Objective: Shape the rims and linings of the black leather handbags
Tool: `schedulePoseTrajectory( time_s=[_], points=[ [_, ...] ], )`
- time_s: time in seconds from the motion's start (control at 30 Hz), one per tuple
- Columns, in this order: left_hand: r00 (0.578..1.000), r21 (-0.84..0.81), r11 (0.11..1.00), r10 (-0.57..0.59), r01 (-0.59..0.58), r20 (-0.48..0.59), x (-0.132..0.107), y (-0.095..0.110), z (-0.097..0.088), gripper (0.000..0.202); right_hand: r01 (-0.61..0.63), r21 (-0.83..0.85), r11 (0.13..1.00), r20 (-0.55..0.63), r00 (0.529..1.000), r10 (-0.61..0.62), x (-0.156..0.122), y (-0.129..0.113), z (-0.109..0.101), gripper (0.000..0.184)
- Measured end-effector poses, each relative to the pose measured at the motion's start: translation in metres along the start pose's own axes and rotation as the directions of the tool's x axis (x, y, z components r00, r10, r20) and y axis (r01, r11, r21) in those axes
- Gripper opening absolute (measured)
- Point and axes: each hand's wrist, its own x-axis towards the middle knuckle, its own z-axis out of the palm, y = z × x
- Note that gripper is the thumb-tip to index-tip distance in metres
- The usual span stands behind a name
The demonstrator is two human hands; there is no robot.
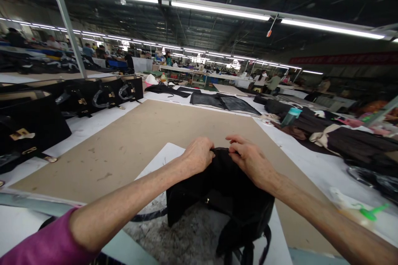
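Note:
A black handbag [241,192] with a small metal fitting stands in front of me on a stained white board [189,236]. My left hand [199,155] is closed, its thumb and fingers pinching the bag's far top edge. On the right part of that same edge, my right hand [248,157] also pinches the fabric, with its index finger reaching forward. A short stretch of black edge shows between the two hands. Dark straps hang from the bag's near lower side. The inside of the bag is too dark to make out.
Several black handbags [34,126] with gold clasps line the left side. A tan board [149,128] covers the table's middle. Dark fabric pieces [225,102], a teal-lidded bottle [290,116] and a green-nozzled bottle [370,213] lie or stand farther right. People work in the background.

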Motion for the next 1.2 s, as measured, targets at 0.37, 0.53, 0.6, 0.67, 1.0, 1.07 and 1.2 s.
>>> schedulePoseTrajectory(
  time_s=[0.37,0.53,0.6,0.67,1.0,1.07,1.2],
  points=[
    [0.997,0.095,0.993,-0.073,0.073,-0.009,-0.001,0.008,-0.006,0.020,0.132,0.066,0.989,0.075,0.988,-0.137,-0.005,-0.003,-0.001,0.016],
    [0.996,0.090,0.992,-0.090,0.092,-0.019,-0.001,0.007,-0.007,0.018,0.055,0.129,0.990,0.105,0.992,-0.068,-0.004,-0.006,-0.002,0.015],
    [0.998,0.077,0.995,-0.057,0.059,-0.021,-0.002,0.005,-0.005,0.018,-0.023,0.144,0.989,0.092,0.996,0.010,-0.003,-0.005,-0.003,0.013],
    [1.000,0.053,0.999,0.001,-0.001,-0.017,-0.003,0.003,-0.003,0.019,-0.092,0.132,0.987,0.084,0.993,0.081,-0.001,-0.004,-0.003,0.012],
    [0.997,0.227,0.973,0.060,-0.048,-0.046,-0.004,0.010,-0.004,0.027,-0.236,-0.008,0.972,0.068,0.969,0.236,0.004,-0.007,-0.003,0.010],
    [0.996,0.246,0.968,0.058,-0.040,-0.066,-0.002,0.009,-0.002,0.026,-0.246,-0.018,0.969,0.065,0.967,0.246,0.005,-0.008,-0.004,0.010],
    [0.997,0.210,0.978,0.028,-0.012,-0.073,0.002,0.009,-0.001,0.024,-0.254,-0.027,0.967,0.067,0.965,0.255,0.006,-0.009,-0.004,0.009]
  ],
)
